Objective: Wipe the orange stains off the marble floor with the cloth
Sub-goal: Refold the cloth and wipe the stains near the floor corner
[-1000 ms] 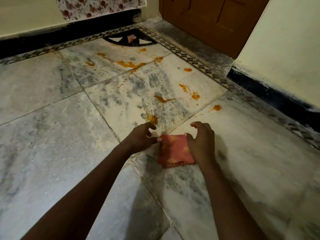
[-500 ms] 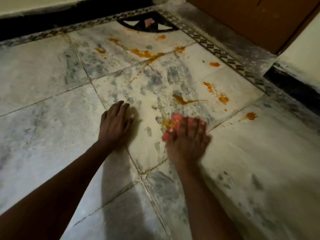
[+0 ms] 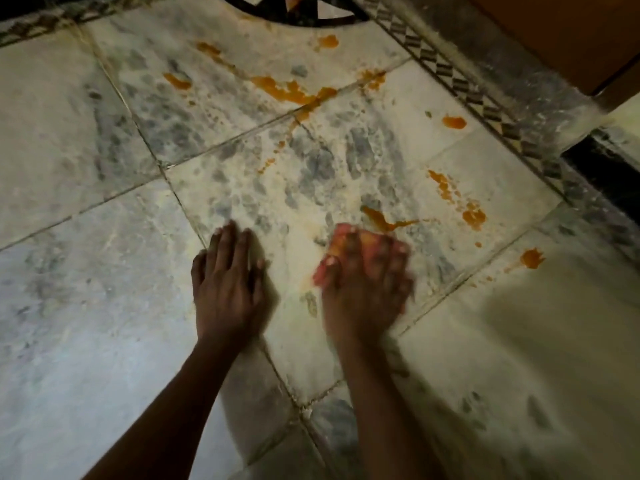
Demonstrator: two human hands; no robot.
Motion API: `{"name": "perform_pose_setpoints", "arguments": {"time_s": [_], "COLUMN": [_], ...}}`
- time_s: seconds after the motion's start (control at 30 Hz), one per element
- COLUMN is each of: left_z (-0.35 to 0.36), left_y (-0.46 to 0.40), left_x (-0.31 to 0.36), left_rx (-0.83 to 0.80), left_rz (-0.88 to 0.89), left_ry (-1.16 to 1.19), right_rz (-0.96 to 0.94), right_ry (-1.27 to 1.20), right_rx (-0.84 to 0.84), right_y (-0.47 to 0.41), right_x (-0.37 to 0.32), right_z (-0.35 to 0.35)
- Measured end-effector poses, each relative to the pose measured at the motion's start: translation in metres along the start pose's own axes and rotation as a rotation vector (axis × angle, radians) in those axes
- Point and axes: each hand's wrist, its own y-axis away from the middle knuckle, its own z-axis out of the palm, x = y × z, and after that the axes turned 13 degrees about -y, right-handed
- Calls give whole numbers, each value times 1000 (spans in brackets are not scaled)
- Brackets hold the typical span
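Forward onto the stains, right hand [image 3: 367, 275] and cloth [image 3: 341, 247] have slid.
Fingers spread, pressing it down; left hand [image 3: 227, 275] lies flat on the marble floor [image 3: 86, 306].

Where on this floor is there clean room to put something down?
Clean marble lies left of the left hand and near right, below the lone stain. Crowded: stains spread beyond the cloth under the right hand, up to the border.

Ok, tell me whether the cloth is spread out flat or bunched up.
Bunched up. The cloth shows only as a compact pink wad under the right hand, whose fingers press it onto the marble floor.
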Motion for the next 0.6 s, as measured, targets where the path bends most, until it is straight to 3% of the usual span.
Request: {"name": "perform_pose_setpoints", "arguments": {"time_s": [0.07,0.13,0.27,0.37,0.43,0.5,0.57,0.6], "left_z": [0,-4,-6,-2,0,-1,-4,-5], "left_y": [-1,-1,0,0,1,0,1,0], "left_x": [-1,-2,-1,-3,-3,-2,-1,-1], "left_rx": [-1,-5,-7,9,29,48,45,36], "left_rz": [-4,-5,0,-8,-11,-15,-21,-25], "left_ry": [-11,-12,-10,-14,-12,-4,8,9], "right_rz": [-207,-292,62,264,97,-145,-304,-289], "right_ry": [33,66,78,12,21,37,49,40], "right_rx": [-134,-230,-98,61,39,-123,-221,-216], "right_y": [39,91,86,19,12,56,115,135], "right_x": [-5,24,84,42,-3,-26,-11,12], "right_z": [-9,-38,-57,-14,9,5,-23,-37]}}
